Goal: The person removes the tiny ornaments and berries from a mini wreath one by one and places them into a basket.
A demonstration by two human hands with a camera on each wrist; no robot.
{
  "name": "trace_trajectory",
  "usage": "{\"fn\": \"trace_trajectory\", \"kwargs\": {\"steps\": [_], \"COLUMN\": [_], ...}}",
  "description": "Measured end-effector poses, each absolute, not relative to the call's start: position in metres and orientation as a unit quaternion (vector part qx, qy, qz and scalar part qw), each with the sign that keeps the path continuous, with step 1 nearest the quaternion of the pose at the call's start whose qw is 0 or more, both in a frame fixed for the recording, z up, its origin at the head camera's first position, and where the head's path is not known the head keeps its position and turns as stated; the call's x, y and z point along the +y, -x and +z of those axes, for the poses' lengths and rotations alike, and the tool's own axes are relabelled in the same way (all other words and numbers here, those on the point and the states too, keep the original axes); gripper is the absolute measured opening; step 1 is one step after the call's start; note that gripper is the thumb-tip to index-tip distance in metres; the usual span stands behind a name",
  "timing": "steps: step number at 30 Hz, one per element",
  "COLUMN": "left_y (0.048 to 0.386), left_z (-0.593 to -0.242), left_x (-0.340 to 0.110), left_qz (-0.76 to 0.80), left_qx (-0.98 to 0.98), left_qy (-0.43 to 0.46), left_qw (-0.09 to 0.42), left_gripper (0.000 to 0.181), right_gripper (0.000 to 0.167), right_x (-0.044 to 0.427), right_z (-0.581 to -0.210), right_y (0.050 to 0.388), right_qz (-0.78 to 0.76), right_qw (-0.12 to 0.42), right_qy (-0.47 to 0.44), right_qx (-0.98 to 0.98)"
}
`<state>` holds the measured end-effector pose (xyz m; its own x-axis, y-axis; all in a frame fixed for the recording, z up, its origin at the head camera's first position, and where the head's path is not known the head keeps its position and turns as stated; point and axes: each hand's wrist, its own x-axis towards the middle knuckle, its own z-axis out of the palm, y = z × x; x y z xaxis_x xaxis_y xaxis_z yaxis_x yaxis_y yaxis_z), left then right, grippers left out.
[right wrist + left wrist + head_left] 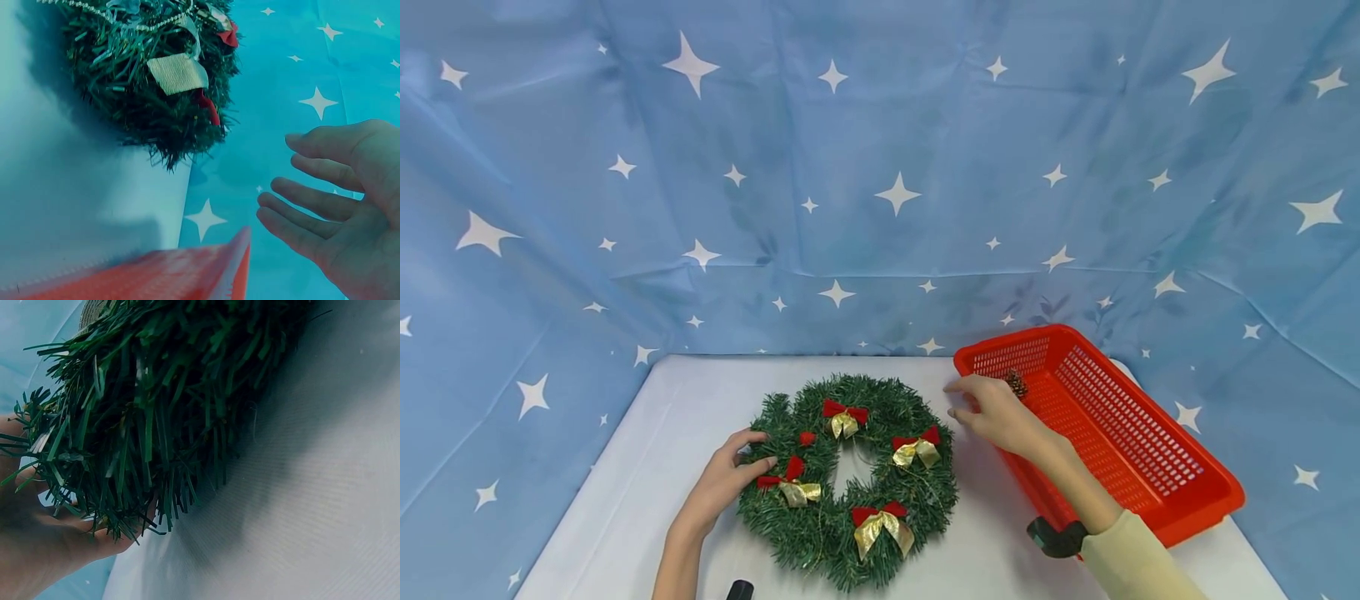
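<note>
A green Christmas wreath point(925, 492) with red and gold bows lies on the white table, a small red ornament point(807, 438) among its needles. My left hand point(722, 479) holds its left edge with curved fingers and thumb; in the left wrist view greenery covers part of that hand point(37, 540). To the right of the wreath, my right hand point(1000, 412) hovers over the left rim of a red plastic basket point(1120, 383). Nothing is in this hand, and its fingers are extended and spread in the right wrist view point(350, 200). A pine cone point(1017, 383) sits inside the basket.
A blue cloth with white stars point(880, 242) hangs behind and beside the white table point(617, 517). A black object point(741, 590) shows at the bottom edge, left of the wreath. The basket stands at an angle along the table's right side.
</note>
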<state>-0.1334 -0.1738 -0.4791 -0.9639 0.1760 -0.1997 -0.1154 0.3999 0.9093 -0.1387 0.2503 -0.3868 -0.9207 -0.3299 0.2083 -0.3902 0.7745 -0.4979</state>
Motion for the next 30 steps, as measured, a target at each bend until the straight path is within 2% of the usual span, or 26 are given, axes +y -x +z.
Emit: {"fn": "trace_trajectory", "kwargs": {"steps": [5, 13, 23, 30], "left_y": [0.133, 0.133, 0.134, 0.136], "left_z": [-0.48, -0.481, -0.481, -0.481], "left_x": [-0.174, -0.175, -0.175, -0.174], "left_qz": [0.548, 0.548, 0.546, 0.54], "left_qx": [0.825, 0.825, 0.827, 0.831], "left_qy": [-0.018, -0.016, -0.014, -0.014], "left_qw": [0.136, 0.137, 0.133, 0.135], "left_gripper": [0.06, 0.061, 0.06, 0.061], "right_gripper": [0.03, 0.033, 0.031, 0.03], "right_x": [0.243, 0.225, 0.197, 0.182], "right_z": [-0.394, -0.4, -0.406, -0.413], "right_y": [0.139, 0.142, 0.146, 0.147], "right_qz": [0.298, 0.321, 0.331, 0.351], "right_qw": [0.054, 0.019, 0.029, 0.009], "right_qy": [-0.206, -0.204, -0.24, -0.248], "right_qx": [-0.931, -0.925, -0.912, -0.903]}}
